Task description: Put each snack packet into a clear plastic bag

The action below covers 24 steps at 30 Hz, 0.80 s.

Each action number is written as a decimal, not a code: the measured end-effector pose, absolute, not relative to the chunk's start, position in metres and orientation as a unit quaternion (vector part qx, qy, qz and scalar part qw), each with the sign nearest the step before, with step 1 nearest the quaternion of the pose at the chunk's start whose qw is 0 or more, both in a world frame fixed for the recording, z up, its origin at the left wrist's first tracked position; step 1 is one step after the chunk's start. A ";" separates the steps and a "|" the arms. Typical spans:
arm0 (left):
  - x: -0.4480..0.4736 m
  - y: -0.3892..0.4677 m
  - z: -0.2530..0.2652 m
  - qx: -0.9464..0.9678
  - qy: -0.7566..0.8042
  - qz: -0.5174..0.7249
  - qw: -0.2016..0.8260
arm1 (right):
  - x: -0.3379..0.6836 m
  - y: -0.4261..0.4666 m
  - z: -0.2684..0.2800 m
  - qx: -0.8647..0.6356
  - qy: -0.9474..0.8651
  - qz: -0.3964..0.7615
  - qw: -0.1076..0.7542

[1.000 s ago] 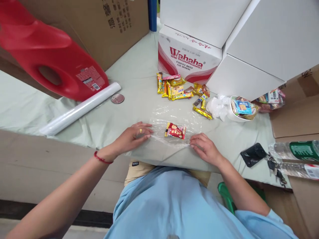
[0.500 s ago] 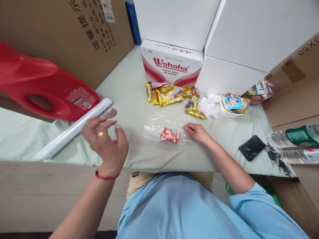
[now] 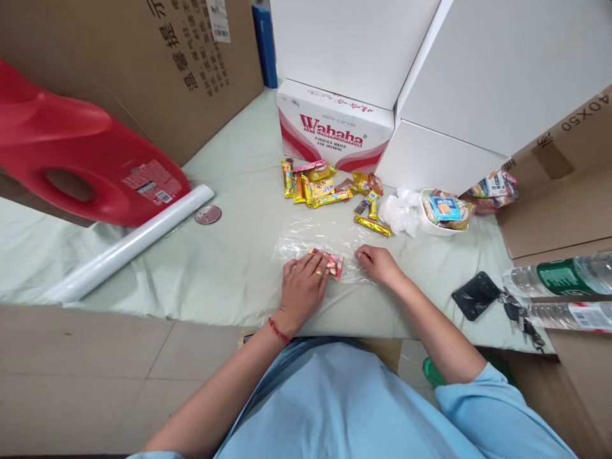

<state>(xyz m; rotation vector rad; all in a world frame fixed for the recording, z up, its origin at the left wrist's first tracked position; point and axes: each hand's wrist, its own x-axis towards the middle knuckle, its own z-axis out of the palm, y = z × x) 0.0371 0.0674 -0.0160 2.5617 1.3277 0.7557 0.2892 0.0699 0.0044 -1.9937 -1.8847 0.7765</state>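
Snack packet [image 3: 335, 262] in clear wrap lies under flat left fingers [image 3: 306, 271]; right fingers [image 3: 366, 256] press the wrap; box [image 3: 335, 131] reads "Wahaha".

Snack packet [image 3: 333, 262] on, maybe under, plastic film [image 3: 306, 239].

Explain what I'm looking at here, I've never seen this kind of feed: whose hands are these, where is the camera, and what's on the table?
There is no machine: the camera sits on a person's head and looks down at their own two bare hands. The left hand lies flat on a red snack packet wrapped in clear film. The right hand presses the film beside it. Neither hand grips anything. All rests on a table with a pale green cloth. Farther back lie a pile of snacks, a white bowl of more snacks and a Wahaha box. To the left are a film roll and a red jug; to the right, bottles and keys.
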 end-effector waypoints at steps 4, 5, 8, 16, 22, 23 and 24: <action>0.035 0.066 -0.020 0.856 0.443 0.255 0.080 | 0.281 0.088 0.022 -0.705 -0.691 0.130 0.097; 0.035 0.066 -0.020 0.857 0.440 0.255 0.081 | 0.276 0.097 0.025 -0.697 -0.703 0.105 0.094; 0.035 0.066 -0.020 0.860 0.435 0.255 0.083 | 0.257 0.124 0.027 -0.661 -0.744 0.068 0.070; 0.037 0.066 -0.022 0.859 0.435 0.257 0.083 | 0.230 0.173 0.013 -0.694 -0.698 0.177 0.016; 0.037 0.065 -0.022 0.861 0.439 0.246 0.077 | 0.242 0.180 0.017 -0.656 -0.713 0.241 0.055; 0.037 0.065 -0.022 0.861 0.439 0.245 0.076 | 0.243 0.180 0.017 -0.645 -0.718 0.251 0.077; 0.037 0.065 -0.021 0.861 0.440 0.245 0.077 | 0.245 0.179 0.017 -0.637 -0.717 0.263 0.098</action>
